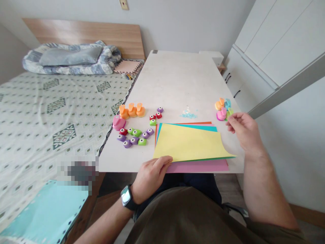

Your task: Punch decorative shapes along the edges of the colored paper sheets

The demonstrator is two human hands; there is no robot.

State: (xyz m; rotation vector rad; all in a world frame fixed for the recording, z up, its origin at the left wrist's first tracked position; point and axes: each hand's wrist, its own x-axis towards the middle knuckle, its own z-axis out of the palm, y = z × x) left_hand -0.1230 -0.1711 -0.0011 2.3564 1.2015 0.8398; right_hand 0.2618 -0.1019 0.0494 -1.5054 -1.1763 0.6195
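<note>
At the table's front edge, my left hand [153, 173] grips the lower left corner of a yellow sheet of paper [189, 140], thumb on top. The sheet lies over a stack of coloured paper, with blue paper [203, 127] and pink paper [198, 166] showing past its edges. Its lower right corner bends outward, with green underneath. My right hand [242, 130] is raised at the table's right side, fingers curled and pinched together. Its fingertips overlap a green craft punch [230, 112] in view; whether they touch it or hold something small, I cannot tell.
Orange punches [132, 110], a pink punch [119, 122] and several small coloured punches [137, 133] stand on the left of the white table [182, 78]. Pale blue and white paper bits [188, 113] lie behind the stack. More punches [221, 114] cluster right. A bed [83, 91] adjoins.
</note>
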